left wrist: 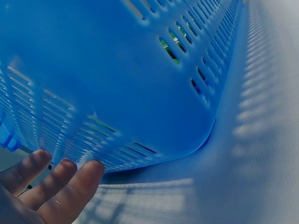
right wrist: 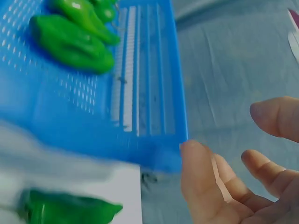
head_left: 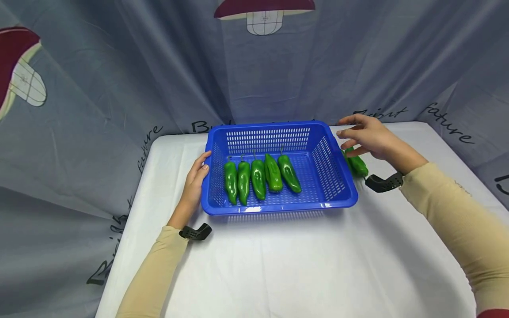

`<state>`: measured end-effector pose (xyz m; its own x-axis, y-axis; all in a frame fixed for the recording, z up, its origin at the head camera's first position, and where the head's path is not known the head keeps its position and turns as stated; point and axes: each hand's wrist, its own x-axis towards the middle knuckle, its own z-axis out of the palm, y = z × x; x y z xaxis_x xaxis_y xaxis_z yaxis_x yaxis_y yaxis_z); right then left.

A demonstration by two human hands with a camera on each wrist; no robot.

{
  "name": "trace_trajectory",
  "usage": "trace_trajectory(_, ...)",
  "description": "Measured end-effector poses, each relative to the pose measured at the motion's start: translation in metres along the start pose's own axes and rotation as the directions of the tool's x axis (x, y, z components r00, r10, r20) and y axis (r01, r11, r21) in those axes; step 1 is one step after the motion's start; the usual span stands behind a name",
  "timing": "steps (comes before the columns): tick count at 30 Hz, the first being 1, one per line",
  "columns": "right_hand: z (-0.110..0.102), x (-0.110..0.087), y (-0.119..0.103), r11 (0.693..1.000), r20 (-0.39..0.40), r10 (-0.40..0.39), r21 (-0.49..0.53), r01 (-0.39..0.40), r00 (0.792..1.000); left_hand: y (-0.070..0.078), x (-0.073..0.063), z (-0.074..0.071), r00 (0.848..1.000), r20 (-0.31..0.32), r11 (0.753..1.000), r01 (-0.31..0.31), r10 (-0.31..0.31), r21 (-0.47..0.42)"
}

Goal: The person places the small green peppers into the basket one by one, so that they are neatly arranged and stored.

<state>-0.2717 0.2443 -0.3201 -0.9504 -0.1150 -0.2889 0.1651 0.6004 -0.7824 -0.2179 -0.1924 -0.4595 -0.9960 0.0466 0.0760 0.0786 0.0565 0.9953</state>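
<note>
A blue plastic basket (head_left: 278, 206) sits on the white table, with several green peppers (head_left: 258, 179) lying side by side in its left and middle part. My left hand (head_left: 193, 183) is at the basket's left rim, and in the left wrist view its extended fingers (left wrist: 70, 191) are right by the slotted wall. My right hand (head_left: 371, 137) hovers beside the right rim, fingers spread and holding nothing. Under it, outside the basket, a green pepper (head_left: 358, 167) lies on the table, and part of another shows against the basket wall.
The white cloth-covered table (head_left: 298, 265) extends in front of the basket. A grey curtain (head_left: 179, 66) with mushroom prints and lettering hangs behind and around the table. Black wrist devices (head_left: 383, 182) are strapped to both forearms.
</note>
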Motion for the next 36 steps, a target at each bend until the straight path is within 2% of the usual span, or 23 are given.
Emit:
trace_trajectory(7,-0.025,-0.007,0.034,0.999,-0.073,0.037,-0.008,-0.037,0.997,0.0,-0.001,0.0,1.0,0.012,1.0,0.016,-0.016,-0.023)
trace_trajectory(13,-0.038,-0.008,0.058,0.999,-0.093,0.049,0.016,-0.048,0.994,0.0,-0.001,0.0,1.0,0.017,0.998,0.006,-0.005,-0.062)
trace_trajectory(25,-0.05,-0.012,0.092,0.99,-0.075,0.079,0.121,-0.07,0.994,-0.001,-0.001,-0.001,1.0,0.02,0.999,0.011,-0.01,-0.042)
trace_trajectory(36,-0.048,-0.003,0.119,0.974,-0.044,0.13,0.193,-0.119,0.991,-0.002,-0.001,0.0,1.0,0.012,0.999,0.002,-0.002,-0.032)
